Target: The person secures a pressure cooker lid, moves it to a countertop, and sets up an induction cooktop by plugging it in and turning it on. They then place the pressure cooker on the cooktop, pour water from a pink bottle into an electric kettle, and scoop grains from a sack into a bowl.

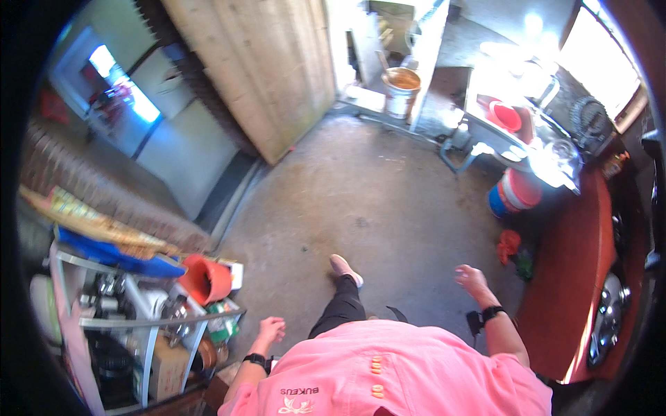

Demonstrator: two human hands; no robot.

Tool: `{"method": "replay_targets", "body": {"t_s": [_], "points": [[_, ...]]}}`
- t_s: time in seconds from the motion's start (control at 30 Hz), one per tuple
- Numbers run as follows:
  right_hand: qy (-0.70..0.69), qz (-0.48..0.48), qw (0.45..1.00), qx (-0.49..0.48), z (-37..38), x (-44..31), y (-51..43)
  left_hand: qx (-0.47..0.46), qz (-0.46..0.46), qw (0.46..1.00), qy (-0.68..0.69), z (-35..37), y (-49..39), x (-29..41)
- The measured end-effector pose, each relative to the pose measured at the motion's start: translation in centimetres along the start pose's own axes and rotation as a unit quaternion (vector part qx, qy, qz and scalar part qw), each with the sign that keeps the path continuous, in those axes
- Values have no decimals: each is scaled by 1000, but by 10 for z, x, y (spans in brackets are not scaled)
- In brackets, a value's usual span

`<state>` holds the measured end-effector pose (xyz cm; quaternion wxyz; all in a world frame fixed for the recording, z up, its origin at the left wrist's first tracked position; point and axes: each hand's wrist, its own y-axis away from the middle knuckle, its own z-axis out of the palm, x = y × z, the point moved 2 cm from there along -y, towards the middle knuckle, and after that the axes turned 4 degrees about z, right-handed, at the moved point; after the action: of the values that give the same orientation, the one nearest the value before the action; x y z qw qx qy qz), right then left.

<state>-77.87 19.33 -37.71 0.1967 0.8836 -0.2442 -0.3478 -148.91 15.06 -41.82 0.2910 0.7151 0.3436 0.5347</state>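
My left hand [271, 329] hangs low beside my body, near a metal-framed shelf [161, 322] with glass jars, a cardboard box and an orange-red bucket [205, 280]. It touches nothing, and its fingers are loosely bent. My right hand [471, 281] is out over the concrete floor [359, 218], with loosely curled fingers and nothing visible in it. Close to its right are a red item [508, 246] on the floor and a reddish-brown counter [570, 291]. Both wrists carry black bands. One foot in a pale shoe [345, 268] is stretched forward between the hands.
A wooden door [265, 67] stands at the upper left beside a doorway. Further ahead are a white bucket [399, 99] with brown contents and a sink unit [494, 140] holding a red basin [504, 116]. A red-and-blue bucket [512, 193] stands beside the counter.
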Motion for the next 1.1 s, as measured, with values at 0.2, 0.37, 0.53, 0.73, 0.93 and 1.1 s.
{"method": "replay_targets", "body": {"t_s": [0.2,0.37,0.53,0.73,0.93,1.1], "points": [[121,106,977,-139,-2,-36,-43,26,-124,987,-97,-31,-102,49],[-8,286,955,-74,-55,-7,-50,67,-71,995,-27,-58,-201,216],[-133,381,915,3,-65,-12,-98,58,52,988,-131,-24,-329,431],[-96,198,966,-138,-80,-112,-258,7,106,986,-130,128,-391,617],[-44,-120,990,65,-274,-278,-437,-199,94,938,-266,306,-392,729],[-94,-239,913,317,-484,-420,-534,-258,139,926,-237,408,-416,824]]}}
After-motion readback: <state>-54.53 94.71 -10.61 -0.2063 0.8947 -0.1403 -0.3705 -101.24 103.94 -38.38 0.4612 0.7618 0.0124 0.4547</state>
